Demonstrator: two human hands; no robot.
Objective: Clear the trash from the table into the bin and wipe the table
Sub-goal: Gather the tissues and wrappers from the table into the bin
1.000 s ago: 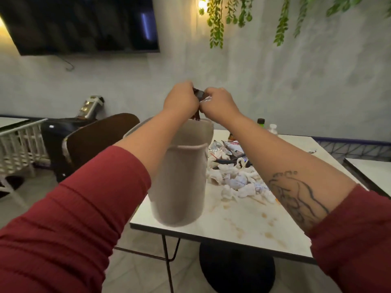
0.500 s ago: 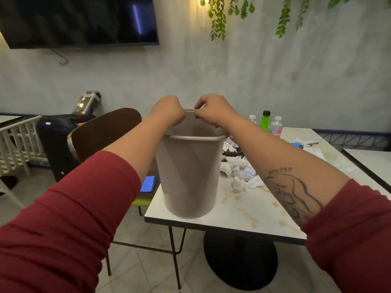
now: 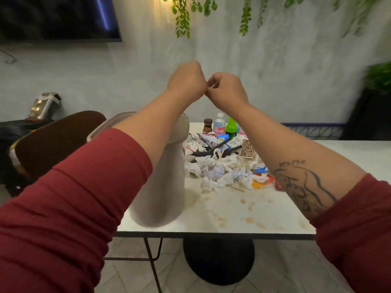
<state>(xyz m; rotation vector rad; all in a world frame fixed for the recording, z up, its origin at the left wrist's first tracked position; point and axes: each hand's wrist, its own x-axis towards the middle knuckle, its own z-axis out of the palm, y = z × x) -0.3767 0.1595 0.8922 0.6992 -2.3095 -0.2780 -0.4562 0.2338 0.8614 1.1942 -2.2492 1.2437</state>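
Note:
The beige bin [image 3: 163, 187] stands on the white table [image 3: 232, 216] at its front left corner, partly behind my left forearm. To the right of the bin lies a pile of trash [image 3: 222, 172]: crumpled tissues, wrappers, black sticks and a spotted paper cup [image 3: 248, 150]. Brown stains mark the tabletop in front of the pile. My left hand [image 3: 186, 81] and my right hand [image 3: 227, 92] are raised above the bin with fingers curled and knuckles touching. My right hand pinches a thin pale piece [image 3: 213, 85]. What my left hand holds is hidden.
Water bottles [image 3: 219, 125], a green bottle [image 3: 231, 127] and a brown jar [image 3: 207, 126] stand at the table's far edge. A brown chair [image 3: 57, 140] is at the left. Another white table [image 3: 359, 151] adjoins on the right. The wall is close behind.
My hands left the bin's rim and rose together above it. The bin now stands on the table untouched. The view shifted, showing more of the trash pile.

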